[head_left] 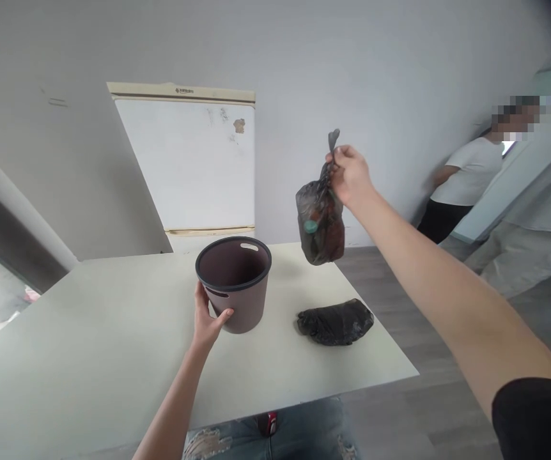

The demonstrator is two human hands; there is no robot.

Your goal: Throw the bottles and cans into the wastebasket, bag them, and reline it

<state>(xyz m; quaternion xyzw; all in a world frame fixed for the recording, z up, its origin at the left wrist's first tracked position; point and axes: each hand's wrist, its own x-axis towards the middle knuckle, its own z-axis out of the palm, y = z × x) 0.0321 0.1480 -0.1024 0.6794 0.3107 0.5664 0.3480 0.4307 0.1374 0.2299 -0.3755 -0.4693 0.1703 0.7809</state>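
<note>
A dark, see-through garbage bag [321,223] hangs in the air above the table's right part, its neck twisted. My right hand [351,174] pinches that twisted neck. Inside the bag show a greenish round thing and reddish-brown shapes that I cannot make out. On the table stands a brown-purple trash can [244,306] with a black rim and slot handles; no contents show in the visible part of its inside. My left hand [208,319] grips its near left side, thumb across the front. A folded bundle of black plastic bags [337,322] lies right of the can.
The pale table [88,345] ends at its right edge over a grey wood-look floor [452,409]. Behind it a white refrigerator [194,166] stands against the wall. Two people, one in a white shirt [470,169], stand at the right.
</note>
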